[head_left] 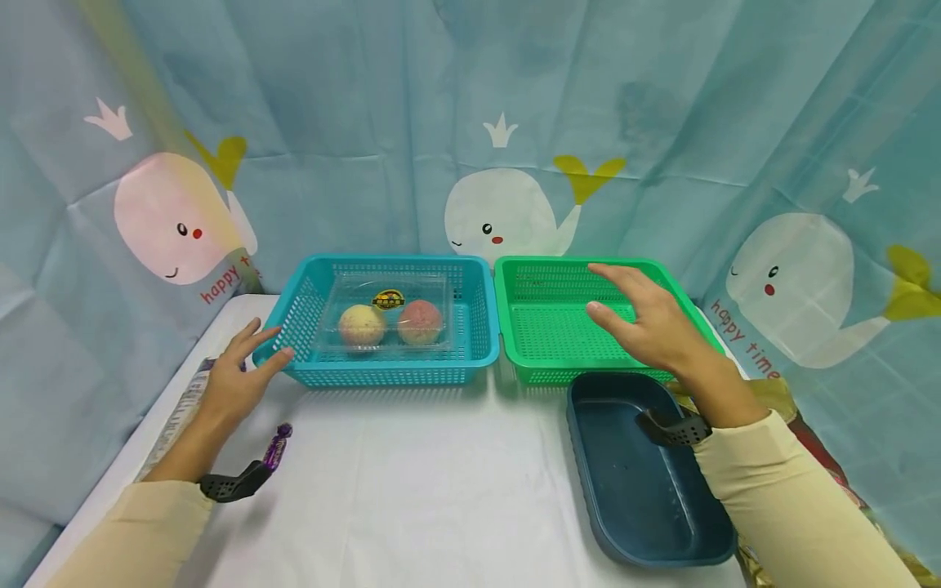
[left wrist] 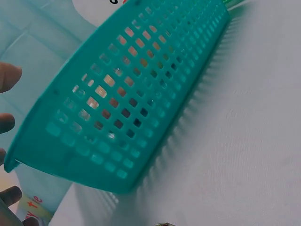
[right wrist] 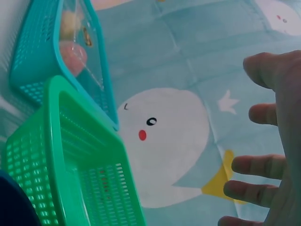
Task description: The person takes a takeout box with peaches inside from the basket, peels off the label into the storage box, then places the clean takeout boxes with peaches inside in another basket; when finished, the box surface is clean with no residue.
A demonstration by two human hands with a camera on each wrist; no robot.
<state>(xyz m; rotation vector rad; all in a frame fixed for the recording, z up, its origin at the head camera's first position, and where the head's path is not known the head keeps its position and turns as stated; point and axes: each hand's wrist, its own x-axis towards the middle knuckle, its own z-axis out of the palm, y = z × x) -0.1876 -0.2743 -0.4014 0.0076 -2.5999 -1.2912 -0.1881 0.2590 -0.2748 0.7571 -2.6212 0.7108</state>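
Note:
My left hand [head_left: 238, 380], fingers spread and holding nothing, is at the front left corner of a blue plastic basket [head_left: 390, 377]. In the left wrist view its fingertips [left wrist: 8, 123] are close beside the basket's rim. Inside that basket lies a clear plastic box [head_left: 390, 286] with two peaches, one yellowish [head_left: 362, 325] and one pink [head_left: 420, 322]. My right hand [head_left: 654, 322], also bare of any object, hovers over the right part of a green basket [head_left: 522, 359]. Its fingers are extended and apart in the right wrist view.
A dark blue tub [head_left: 632, 482] stands in front of the green basket, under my right forearm. A purple-wrapped candy [head_left: 276, 447] lies by my left wrist. A silvery package [head_left: 176, 420] is at the left edge, a gold one [head_left: 775, 400] at the right. A curtain [head_left: 353, 122] hangs behind.

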